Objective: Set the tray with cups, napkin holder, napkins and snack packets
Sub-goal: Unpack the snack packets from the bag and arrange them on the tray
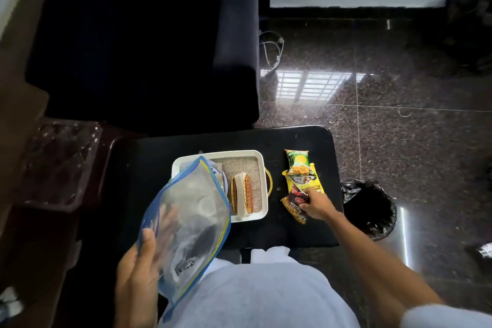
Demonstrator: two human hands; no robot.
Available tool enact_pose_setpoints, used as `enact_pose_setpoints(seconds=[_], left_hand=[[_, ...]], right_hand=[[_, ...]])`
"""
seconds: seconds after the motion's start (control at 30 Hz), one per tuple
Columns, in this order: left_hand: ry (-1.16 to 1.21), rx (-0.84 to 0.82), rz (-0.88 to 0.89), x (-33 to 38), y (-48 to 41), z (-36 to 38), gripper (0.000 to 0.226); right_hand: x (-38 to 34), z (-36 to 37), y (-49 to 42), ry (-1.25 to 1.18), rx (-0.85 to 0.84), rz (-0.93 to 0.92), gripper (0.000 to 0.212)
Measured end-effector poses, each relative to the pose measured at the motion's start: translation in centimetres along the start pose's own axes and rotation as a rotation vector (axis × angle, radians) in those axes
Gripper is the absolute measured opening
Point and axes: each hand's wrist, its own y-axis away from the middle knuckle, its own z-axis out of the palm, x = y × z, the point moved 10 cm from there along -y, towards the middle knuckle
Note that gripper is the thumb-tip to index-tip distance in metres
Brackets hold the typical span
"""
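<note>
Pinching a dark red snack packet (297, 196), the right hand (316, 205) rests over a brown one (294, 211) lettered "MIXTURE", with yellow (306, 181) and green (297, 160) packets just beyond its fingers. Left of it, the white tray (262, 168) holds a napkin holder (241, 196) with napkins (242, 186). The left hand (138, 269) grips a clear, blue-edged zip bag (191, 216), its print unreadable.

On a black table (186, 221) sits a white tray (259, 184) holding a napkin holder (241, 196) with napkins. The left hand (141, 271) grips a clear zip bag (189, 218) over the tray's left side. The right hand (316, 204) pinches a dark snack packet (295, 200) beside yellow and green packets (300, 170).
</note>
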Motion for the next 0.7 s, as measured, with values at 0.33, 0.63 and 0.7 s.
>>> enact_pose_setpoints(seconds=[0.33,0.63,0.7], left_hand=[[0.010,0.130,-0.006,-0.5,4.0,1.1,0.044],[-0.071,0.021,-0.003,-0.7,3.9,2.5,0.041],[-0.109,-0.060,-0.030,-0.6,3.5,2.9,0.043]], right_hand=[[1.5,3.1,-2.8,0.033,-0.071,0.053,0.038],[-2.8,-3.7,2.3,-0.084,0.207,-0.313,0.047],[-6.6,-4.6,5.6,-0.270,0.150,-0.502,0.058]])
